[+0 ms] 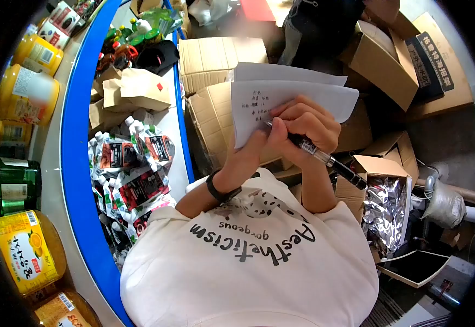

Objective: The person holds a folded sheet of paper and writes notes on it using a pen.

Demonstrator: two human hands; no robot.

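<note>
One pen [340,166], gripped in the bent fingers of the right hand [311,124], has its tip at the lowest visible line on a white sheet of paper [289,90]. The left hand [246,155] pinches the sheet's lower edge. Several short handwritten lines occupy its left part; the writing appears partly complete, although the right hand hides some of the surface. Spouted pouches [139,188] lie left of the hands; silver packets [385,210] sit in a carton [373,164] to their right.
</note>
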